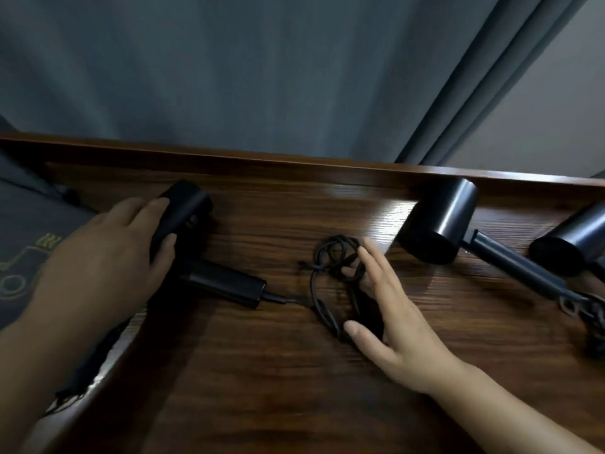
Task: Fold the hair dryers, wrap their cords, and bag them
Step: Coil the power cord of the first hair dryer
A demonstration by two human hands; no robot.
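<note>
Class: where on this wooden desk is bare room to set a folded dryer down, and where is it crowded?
Free: the near wood of the desk between the forearms, and the patch between the held dryer and the middle dryer. Crowded: around the loose cord under the right hand, and the right end.

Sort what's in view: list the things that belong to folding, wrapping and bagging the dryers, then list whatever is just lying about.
Job in hand:
- hair dryer, gripped by the left hand
- its loose cord, under the right hand
- second dryer
- third dryer
- dark bag at the left

Just there:
- wooden table
- grey curtain
</note>
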